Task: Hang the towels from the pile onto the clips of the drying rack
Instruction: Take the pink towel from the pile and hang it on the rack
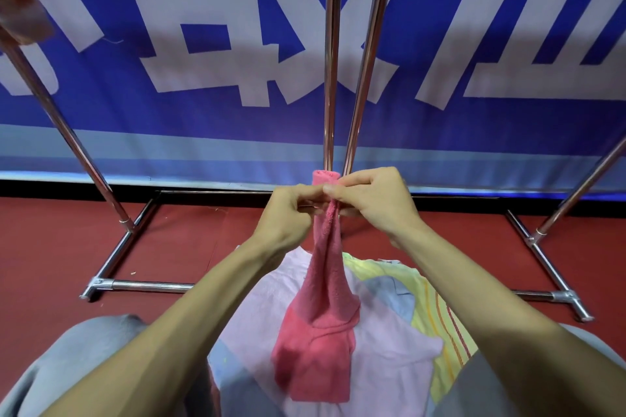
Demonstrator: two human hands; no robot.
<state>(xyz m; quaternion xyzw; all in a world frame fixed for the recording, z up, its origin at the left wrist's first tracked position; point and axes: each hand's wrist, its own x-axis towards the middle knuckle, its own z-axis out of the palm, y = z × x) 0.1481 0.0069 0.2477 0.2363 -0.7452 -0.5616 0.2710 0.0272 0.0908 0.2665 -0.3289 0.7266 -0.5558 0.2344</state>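
Currently, the left hand (291,210) and the right hand (372,203) are meeting in the middle of the view. Both are pinching the top of a pink terry-cloth towel (321,315) between thumb and curled fingers, with the knuckles almost touching.

The towel is bunching into a narrow neck under the grip, and a small rolled fold is poking up above the fingers. Lower down it is widening into a flatter part with a stitched hem. It is hanging straight down from the hands, and its lower end is lying over the pile of towels (399,359) on the person's lap. That pile is showing a lilac towel (257,308), a light blue towel (389,294) and a yellow striped towel (437,308).

Grey trouser knees (84,349) are flanking the pile.

Beyond the hands, the chrome tube drying rack (330,61) is rising, with two poles just behind the fingers and slanted poles out to either side. Its base bars are resting on the red floor (50,247), which is showing between the pile and the bars on both sides.

A blue banner with large white characters (203,112) is filling the background. A blurred reddish-brown cloth (23,10) is hanging in the upper left corner.
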